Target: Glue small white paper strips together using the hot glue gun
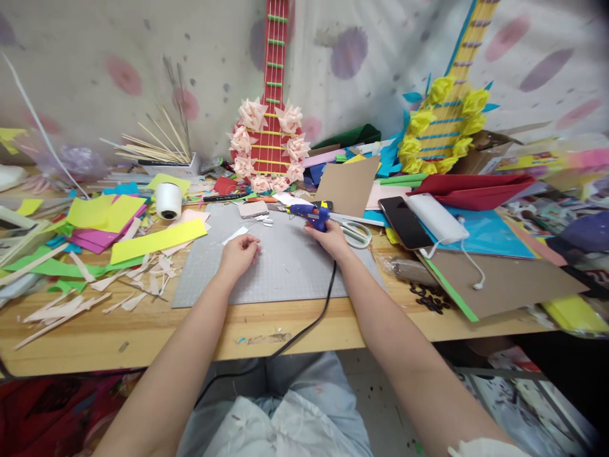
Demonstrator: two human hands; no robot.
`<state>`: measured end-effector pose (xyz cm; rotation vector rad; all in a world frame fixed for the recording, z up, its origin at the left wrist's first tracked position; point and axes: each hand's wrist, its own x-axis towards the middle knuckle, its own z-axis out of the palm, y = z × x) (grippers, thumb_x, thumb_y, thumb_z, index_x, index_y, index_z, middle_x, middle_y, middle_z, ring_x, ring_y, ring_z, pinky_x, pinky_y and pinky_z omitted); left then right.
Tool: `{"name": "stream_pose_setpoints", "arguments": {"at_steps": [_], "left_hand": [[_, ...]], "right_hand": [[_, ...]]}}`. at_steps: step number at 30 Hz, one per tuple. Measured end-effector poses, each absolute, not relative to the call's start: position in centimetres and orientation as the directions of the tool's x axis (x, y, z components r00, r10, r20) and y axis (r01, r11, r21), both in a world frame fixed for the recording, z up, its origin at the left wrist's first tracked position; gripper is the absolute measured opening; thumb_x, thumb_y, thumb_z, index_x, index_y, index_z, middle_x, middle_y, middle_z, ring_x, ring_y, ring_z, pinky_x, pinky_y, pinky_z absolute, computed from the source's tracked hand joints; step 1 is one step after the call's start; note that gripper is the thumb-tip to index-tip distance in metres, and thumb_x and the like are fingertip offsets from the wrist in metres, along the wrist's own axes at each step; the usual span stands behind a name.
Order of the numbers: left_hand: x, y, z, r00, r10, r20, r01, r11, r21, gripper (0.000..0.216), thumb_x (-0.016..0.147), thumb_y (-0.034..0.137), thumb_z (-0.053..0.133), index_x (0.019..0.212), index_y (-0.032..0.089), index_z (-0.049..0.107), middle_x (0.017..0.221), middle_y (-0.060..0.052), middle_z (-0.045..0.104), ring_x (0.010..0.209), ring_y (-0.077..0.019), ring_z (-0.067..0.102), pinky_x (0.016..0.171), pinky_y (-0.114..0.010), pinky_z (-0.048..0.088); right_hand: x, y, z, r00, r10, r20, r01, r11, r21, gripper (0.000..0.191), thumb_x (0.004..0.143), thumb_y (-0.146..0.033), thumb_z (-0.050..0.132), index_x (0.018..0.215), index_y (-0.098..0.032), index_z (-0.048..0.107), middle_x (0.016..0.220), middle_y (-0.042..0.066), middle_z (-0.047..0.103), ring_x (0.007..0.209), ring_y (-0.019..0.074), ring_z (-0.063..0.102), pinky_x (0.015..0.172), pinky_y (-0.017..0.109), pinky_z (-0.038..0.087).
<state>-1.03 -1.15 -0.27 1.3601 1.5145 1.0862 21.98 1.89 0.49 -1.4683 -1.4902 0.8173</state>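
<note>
My right hand (332, 240) is wrapped round the handle of a blue hot glue gun (309, 213), whose nozzle points left. Its black cord (318, 324) runs from under the hand across the table's front edge. Over the left part of the grey cutting mat (280, 279), my left hand (238, 259) has its fingers curled together; whatever they hold, if anything, is hidden. A small white paper strip (235, 235) and several short white pieces (266, 221) lie just beyond that hand. Scissors with pale handles (356, 235) rest right of the glue gun.
A red paper guitar (269, 152) with pink flowers and a yellow one (440, 133) stand at the back. Paper scraps (137, 289) and a white roll (169, 200) lie left. A phone (404, 222), a white power bank (438, 217) and brown cardboard (504, 282) are right.
</note>
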Motion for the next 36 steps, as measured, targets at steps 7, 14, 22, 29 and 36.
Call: {"name": "stream_pose_setpoints", "arguments": {"at_steps": [7, 14, 22, 29, 36], "left_hand": [[-0.6, -1.5, 0.7, -0.07, 0.993, -0.095, 0.267, 0.11, 0.957, 0.019, 0.071, 0.032, 0.053, 0.079, 0.015, 0.056, 0.054, 0.001, 0.056, 0.037, -0.007, 0.047, 0.033, -0.017, 0.032], [-0.8, -1.5, 0.4, -0.073, 0.994, -0.087, 0.33, 0.106, 0.938, 0.018, 0.072, 0.034, 0.053, 0.077, 0.017, 0.055, 0.057, 0.001, 0.059, 0.033, -0.0051, 0.041, 0.032, -0.017, 0.03], [-0.9, -1.4, 0.3, -0.067, 0.994, -0.089, 0.36, 0.107, 0.927, 0.016, 0.072, 0.033, 0.051, 0.072, 0.017, 0.053, 0.058, 0.001, 0.059, 0.034, -0.0056, 0.042, 0.034, -0.018, 0.032], [-0.9, -1.5, 0.4, -0.071, 0.994, -0.083, 0.366, 0.103, 0.925, 0.015, 0.072, 0.033, 0.051, 0.072, 0.018, 0.053, 0.058, 0.002, 0.059, 0.034, -0.0065, 0.042, 0.035, -0.02, 0.032], [-0.9, -1.4, 0.3, -0.06, 0.996, -0.062, 0.392, 0.081, 0.917, 0.016, 0.072, 0.034, 0.051, 0.071, 0.018, 0.053, 0.058, 0.002, 0.059, 0.035, -0.0071, 0.042, 0.036, -0.021, 0.033]], "right_hand": [[20.6, 0.4, 1.2, -0.207, 0.978, 0.022, 0.229, 0.07, -0.971, 0.033, 0.064, -0.044, 0.063, 0.079, -0.015, 0.06, 0.062, 0.0, 0.058, 0.047, 0.0067, 0.044, 0.047, 0.021, 0.037], [20.1, 0.4, 0.9, -0.198, 0.98, -0.028, 0.396, 0.054, -0.917, 0.039, 0.066, -0.055, 0.058, 0.063, -0.016, 0.057, 0.05, -0.001, 0.052, 0.041, 0.0066, 0.041, 0.043, 0.021, 0.034], [20.0, 0.0, 1.5, -0.174, 0.984, -0.047, 0.409, 0.029, -0.912, 0.038, 0.066, -0.054, 0.058, 0.063, -0.016, 0.055, 0.046, -0.003, 0.049, 0.04, 0.0062, 0.04, 0.041, 0.021, 0.032], [20.1, 0.1, 1.3, -0.197, 0.98, -0.035, 0.433, 0.055, -0.899, 0.04, 0.066, -0.057, 0.057, 0.061, -0.017, 0.054, 0.044, -0.004, 0.047, 0.04, 0.0068, 0.039, 0.042, 0.022, 0.031], [20.0, -0.1, 1.7, -0.21, 0.976, -0.055, 0.447, 0.046, -0.893, 0.038, 0.067, -0.055, 0.056, 0.061, -0.018, 0.053, 0.046, -0.004, 0.047, 0.042, 0.0076, 0.039, 0.045, 0.023, 0.031]]}}
